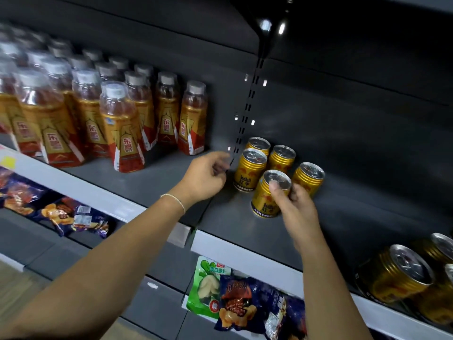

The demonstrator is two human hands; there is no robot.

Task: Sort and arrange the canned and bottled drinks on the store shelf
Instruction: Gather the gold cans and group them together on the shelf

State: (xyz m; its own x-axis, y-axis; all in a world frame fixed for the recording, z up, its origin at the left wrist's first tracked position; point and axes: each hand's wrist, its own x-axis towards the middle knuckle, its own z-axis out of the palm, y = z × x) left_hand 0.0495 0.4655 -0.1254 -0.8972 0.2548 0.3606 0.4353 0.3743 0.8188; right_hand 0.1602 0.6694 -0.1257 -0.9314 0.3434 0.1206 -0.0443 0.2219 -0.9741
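Several gold cans stand in a small cluster on the dark grey shelf [171, 177]. My right hand [294, 204] grips the front gold can [266, 200] near its top, with the can tilted a little. Right behind it stands another gold can [309, 177], and two more cans [250, 168] stand to the left. My left hand [207, 176] hovers just left of the cluster, fingers loosely curled and holding nothing. Rows of gold-and-red labelled bottles [122, 128] fill the shelf's left side.
More gold cans [402, 273] crowd the shelf's right end near the front edge. Below, snack packets [245, 305] and further bags [58, 214] lie on a lower shelf. A slotted upright [247, 111] divides the back panel.
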